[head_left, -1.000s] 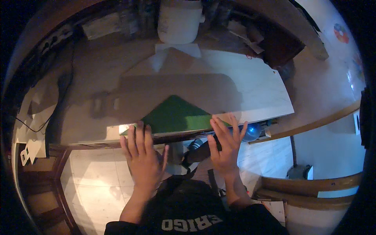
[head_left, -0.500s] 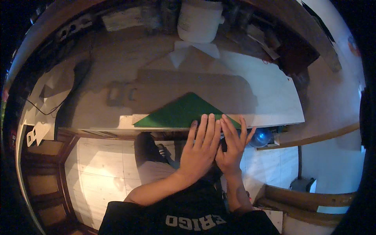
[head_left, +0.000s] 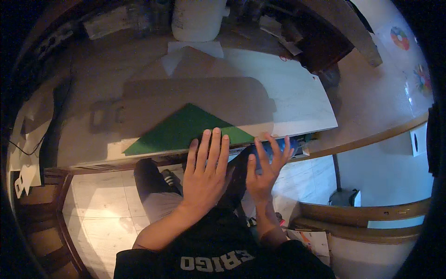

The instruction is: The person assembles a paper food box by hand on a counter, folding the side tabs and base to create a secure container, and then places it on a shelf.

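A green paper triangle [head_left: 186, 128], apparently folded, lies at the near edge of the desk with its peak pointing away from me. My left hand [head_left: 204, 174] is laid over the triangle's long near edge, fingers stretched out flat. Close to the triangle's right corner is my right hand [head_left: 264, 174], its fingers spread and slightly bent. Whether its fingertips touch the paper I cannot tell. Neither hand grips anything.
White sheets [head_left: 297, 93] lie beneath and beyond the triangle. A white tub [head_left: 197, 21] stands at the back, with a dark brown box [head_left: 320, 49] to its right. Cut paper pieces [head_left: 25, 172] and a dark cable [head_left: 18, 146] are at the left.
My right hand has moved apart from my left, and its fingers have spread more. The view has turned, so the desk and triangle appear farther left.
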Tool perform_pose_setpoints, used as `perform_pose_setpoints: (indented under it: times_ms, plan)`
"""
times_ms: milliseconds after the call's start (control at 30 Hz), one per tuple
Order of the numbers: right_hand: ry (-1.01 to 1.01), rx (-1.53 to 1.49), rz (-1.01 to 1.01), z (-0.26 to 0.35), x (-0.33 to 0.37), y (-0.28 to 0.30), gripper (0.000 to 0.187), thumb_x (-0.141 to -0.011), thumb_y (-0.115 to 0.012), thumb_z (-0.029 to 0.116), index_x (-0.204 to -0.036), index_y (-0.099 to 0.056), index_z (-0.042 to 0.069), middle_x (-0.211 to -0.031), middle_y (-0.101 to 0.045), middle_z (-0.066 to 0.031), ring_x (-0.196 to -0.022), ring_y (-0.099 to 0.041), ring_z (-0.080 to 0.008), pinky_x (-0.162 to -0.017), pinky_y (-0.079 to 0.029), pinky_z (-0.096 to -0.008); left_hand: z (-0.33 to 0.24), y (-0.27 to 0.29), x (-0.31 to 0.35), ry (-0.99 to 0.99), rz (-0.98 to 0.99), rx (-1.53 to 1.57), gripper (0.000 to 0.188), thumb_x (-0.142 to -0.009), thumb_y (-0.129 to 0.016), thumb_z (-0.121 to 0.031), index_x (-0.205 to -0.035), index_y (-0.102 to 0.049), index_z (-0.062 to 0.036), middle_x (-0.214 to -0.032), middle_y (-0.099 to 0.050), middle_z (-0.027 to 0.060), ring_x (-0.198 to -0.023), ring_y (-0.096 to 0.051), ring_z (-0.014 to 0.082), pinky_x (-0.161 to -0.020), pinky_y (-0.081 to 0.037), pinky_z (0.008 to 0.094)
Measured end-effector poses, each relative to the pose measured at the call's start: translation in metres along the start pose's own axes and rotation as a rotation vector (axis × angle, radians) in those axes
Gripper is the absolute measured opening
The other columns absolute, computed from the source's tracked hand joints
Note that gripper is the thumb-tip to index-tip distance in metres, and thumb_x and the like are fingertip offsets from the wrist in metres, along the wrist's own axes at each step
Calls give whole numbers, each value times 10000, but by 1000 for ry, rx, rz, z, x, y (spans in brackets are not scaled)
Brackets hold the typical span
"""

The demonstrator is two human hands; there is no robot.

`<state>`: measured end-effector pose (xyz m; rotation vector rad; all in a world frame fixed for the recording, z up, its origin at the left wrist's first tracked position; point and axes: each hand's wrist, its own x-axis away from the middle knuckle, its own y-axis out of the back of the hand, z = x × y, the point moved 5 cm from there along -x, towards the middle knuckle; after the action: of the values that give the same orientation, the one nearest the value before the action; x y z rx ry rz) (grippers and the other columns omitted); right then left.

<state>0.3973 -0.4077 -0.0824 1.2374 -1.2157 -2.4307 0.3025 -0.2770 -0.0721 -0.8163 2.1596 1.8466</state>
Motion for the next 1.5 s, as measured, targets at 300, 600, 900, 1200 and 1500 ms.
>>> perform_pose_setpoints:
  times_ms: [300,600,900,1200,1500]
  plan:
    - [-68,-115,8,-5,3,-1,446,-895,-681,75,-1340,-702,108,-1008,-609,-120,-1027,-532,-323,-948,-426,-473,1,1,0,-7,19,25,711,-879,-725,-309,-1476,-497,2,-1564,-460,192,-1480,-406,351,-1209,-326,527]
    - [-8,-240,25,-7,4,-10,521,-902,-696,65,-1418,-628,68,-725,-654,-102,-612,-594,-268,-614,-488,-412,2,-4,3,11,17,25,829,-857,-750,-377,-1524,-429,-3,-1622,-386,177,-1522,-332,359,-1223,-274,557]
    - [-43,-184,157,1,8,-12,522,-930,-679,12,-1443,-585,-5,-733,-677,-101,-637,-640,-206,-642,-522,-345,2,0,2,12,-17,10,732,-868,-734,-337,-1476,-503,-1,-1570,-464,189,-1479,-416,362,-1205,-330,544]
    - [-187,-333,130,-6,8,-12,546,-891,-717,45,-1428,-621,66,-725,-629,-70,-652,-577,-252,-761,-505,-399,2,-6,4,11,-5,74,903,-769,-814,-314,-1518,-423,4,-1628,-370,192,-1520,-322,377,-1225,-269,563]
    - [-389,-529,20,-28,-33,27,989,-796,-779,-41,-1632,-256,43,-1212,-660,-127,-1108,-574,-202,-1091,-393,-400,2,-4,4,4,2,75,948,-751,-834,-311,-1531,-398,3,-1629,-365,194,-1517,-325,379,-1227,-267,561]
